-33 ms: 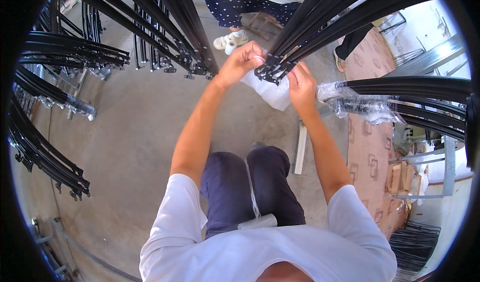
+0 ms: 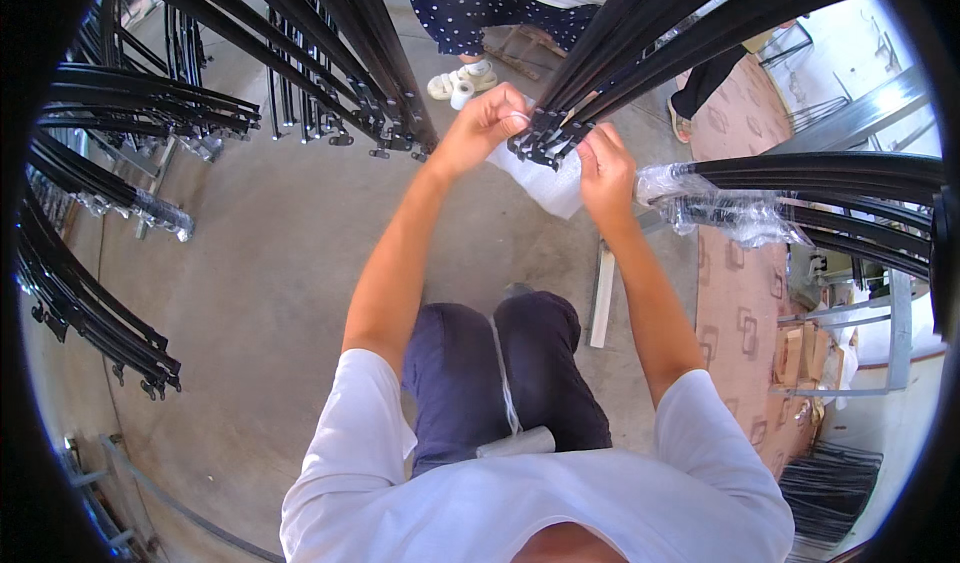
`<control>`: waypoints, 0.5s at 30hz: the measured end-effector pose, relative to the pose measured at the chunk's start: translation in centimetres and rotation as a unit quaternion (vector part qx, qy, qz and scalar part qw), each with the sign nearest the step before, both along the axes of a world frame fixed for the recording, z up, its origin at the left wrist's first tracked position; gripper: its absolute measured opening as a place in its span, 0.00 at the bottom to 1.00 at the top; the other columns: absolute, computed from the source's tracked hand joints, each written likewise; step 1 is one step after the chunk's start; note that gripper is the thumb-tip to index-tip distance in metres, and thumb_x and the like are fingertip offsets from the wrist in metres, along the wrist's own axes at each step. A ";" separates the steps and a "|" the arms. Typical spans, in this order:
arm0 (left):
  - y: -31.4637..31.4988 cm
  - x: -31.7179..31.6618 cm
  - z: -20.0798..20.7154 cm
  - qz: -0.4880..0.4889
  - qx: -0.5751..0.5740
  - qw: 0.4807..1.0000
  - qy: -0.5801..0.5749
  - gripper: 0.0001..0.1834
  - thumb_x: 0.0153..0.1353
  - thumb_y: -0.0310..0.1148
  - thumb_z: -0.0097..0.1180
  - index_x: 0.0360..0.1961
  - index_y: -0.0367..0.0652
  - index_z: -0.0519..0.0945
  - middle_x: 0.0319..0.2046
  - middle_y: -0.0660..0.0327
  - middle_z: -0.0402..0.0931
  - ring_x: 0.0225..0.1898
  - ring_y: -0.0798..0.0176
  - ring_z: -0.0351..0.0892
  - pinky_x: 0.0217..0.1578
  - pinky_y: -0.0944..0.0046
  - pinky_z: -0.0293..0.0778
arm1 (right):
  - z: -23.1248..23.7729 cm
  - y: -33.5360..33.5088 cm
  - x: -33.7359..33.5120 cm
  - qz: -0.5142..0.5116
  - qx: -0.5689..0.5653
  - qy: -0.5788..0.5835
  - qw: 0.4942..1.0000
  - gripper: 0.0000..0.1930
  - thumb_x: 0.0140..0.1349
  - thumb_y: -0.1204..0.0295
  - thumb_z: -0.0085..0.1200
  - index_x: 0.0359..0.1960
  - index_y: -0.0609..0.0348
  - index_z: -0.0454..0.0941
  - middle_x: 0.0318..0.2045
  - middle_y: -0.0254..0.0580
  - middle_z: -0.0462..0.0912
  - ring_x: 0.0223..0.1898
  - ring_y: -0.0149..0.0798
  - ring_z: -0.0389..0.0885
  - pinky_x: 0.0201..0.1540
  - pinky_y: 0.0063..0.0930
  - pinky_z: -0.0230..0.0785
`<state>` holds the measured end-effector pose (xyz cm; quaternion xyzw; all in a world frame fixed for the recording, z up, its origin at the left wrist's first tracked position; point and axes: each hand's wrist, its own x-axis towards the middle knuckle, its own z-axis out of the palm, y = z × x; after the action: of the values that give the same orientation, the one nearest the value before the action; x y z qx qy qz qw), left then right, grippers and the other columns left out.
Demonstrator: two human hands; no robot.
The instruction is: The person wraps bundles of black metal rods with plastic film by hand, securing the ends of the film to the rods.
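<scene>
Floor [image 2: 260, 263], black rod ends [image 2: 545, 145] between left hand [image 2: 490, 121] and right hand [image 2: 606, 175]

The long, slender black bars [image 2: 590, 63] of the central bundle had a smooth, glossy finish, whether metal or plastic could not be told, and their small dark end fittings [image 2: 540, 148] were shiny too. The whitish translucent sheet [image 2: 553, 187] looked like soft, thin plastic. Crumpled clear film [image 2: 715, 208] shone like plastic wrap. The grey floor [image 2: 250, 263] looked like smooth, dull concrete. The loose white short-sleeved shirt [image 2: 560, 508] and dark navy trousers [image 2: 450, 373] were matt cloth.
</scene>
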<state>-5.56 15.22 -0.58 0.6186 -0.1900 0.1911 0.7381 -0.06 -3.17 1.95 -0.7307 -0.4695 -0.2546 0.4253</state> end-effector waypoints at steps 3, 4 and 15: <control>-1.3 -0.7 0.6 0.017 -0.043 0.998 -0.036 0.07 0.57 0.27 0.51 0.28 0.43 0.65 0.29 0.67 0.70 0.30 0.78 0.65 0.33 0.76 0.63 | 0.9 -0.5 -0.5 -0.036 0.002 -0.057 0.998 0.03 0.50 0.78 0.50 0.28 0.64 0.73 0.26 0.44 0.73 0.28 0.46 0.71 0.31 0.31 0.63; -1.8 -0.9 1.0 0.019 -0.065 0.996 -0.052 0.06 0.57 0.26 0.51 0.28 0.43 0.65 0.30 0.66 0.71 0.31 0.78 0.66 0.34 0.76 0.64 | 1.3 -0.5 -0.7 -0.049 0.014 -0.079 0.996 0.03 0.48 0.79 0.51 0.27 0.63 0.74 0.26 0.43 0.73 0.28 0.46 0.71 0.32 0.32 0.62; -3.7 -1.2 2.2 0.056 -0.078 0.995 -0.041 0.07 0.55 0.26 0.52 0.26 0.44 0.65 0.27 0.69 0.69 0.30 0.77 0.65 0.32 0.76 0.61 | 3.1 -2.4 -0.2 -0.103 -0.023 -0.155 0.982 0.06 0.45 0.81 0.50 0.27 0.59 0.72 0.27 0.40 0.71 0.33 0.44 0.68 0.39 0.34 0.55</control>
<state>-6.72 11.47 1.57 0.5599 -0.1701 0.2715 0.7641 -0.29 -5.58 5.02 -0.7363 -0.4574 -0.3967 0.3022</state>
